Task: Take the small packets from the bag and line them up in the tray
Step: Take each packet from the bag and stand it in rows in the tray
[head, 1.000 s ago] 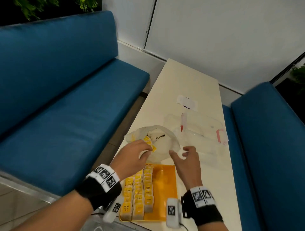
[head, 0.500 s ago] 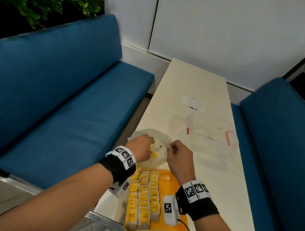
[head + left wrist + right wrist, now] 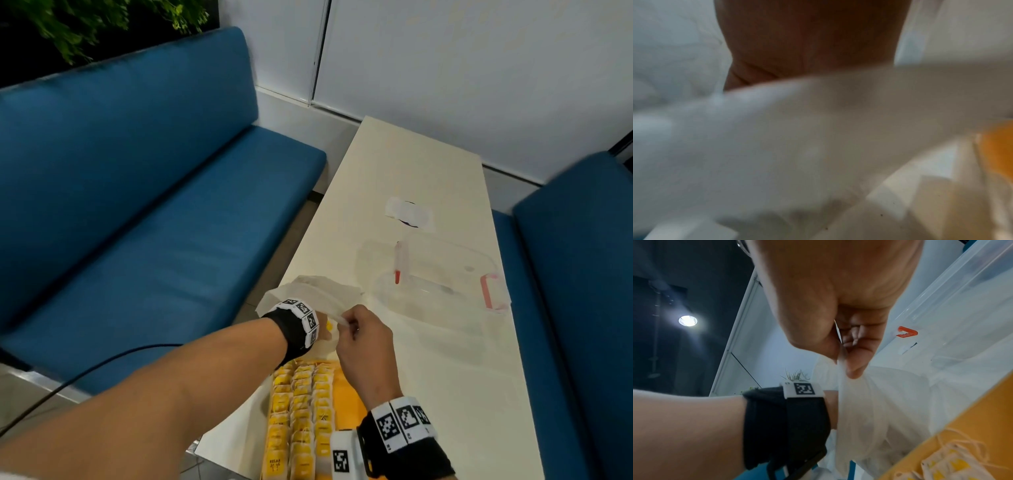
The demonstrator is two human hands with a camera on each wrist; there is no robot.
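Packets [image 3: 301, 416] stand in three rows along the left side of the orange tray [image 3: 349, 387] in the head view, at the near end of the table [image 3: 442, 377]. Just beyond lies the translucent bag [image 3: 318, 291]; the right hand [image 3: 364, 339] pinches its rim while the left hand [image 3: 323, 330] is sunk inside to the wrist. The left wrist view shows only blurred plastic and palm, so that hand's fingers cannot be told. The right wrist view shows thumb and fingers [image 3: 857, 358] clamped on the bag's edge.
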